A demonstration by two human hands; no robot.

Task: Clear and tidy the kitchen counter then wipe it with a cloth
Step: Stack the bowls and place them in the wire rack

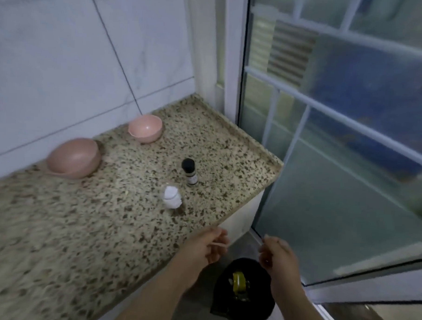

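Speckled beige granite desk (86, 227) across the left and centre of the frame, against a white tiled wall. At upper centre, a small pink plastic bowl (145, 128) tipped toward the camera, nothing inside. Left of it, near the wall, a larger pink plastic bowl (73, 158) lying tilted, mouth turned away, contents hidden. At centre, a small upright bottle with black cap and pale label (189, 171); just beside it, lower left, a small clear container holding white material (171, 196). Below the desk edge, at lower centre on the floor, a black bin bag (244, 292) open, with a yellow object and scraps inside. Above it, left hand (207, 248) with fingers pinching a thin pale stick (219, 244); right hand (277, 254) with fingers loosely curled, possibly pinching something tiny, cannot tell.
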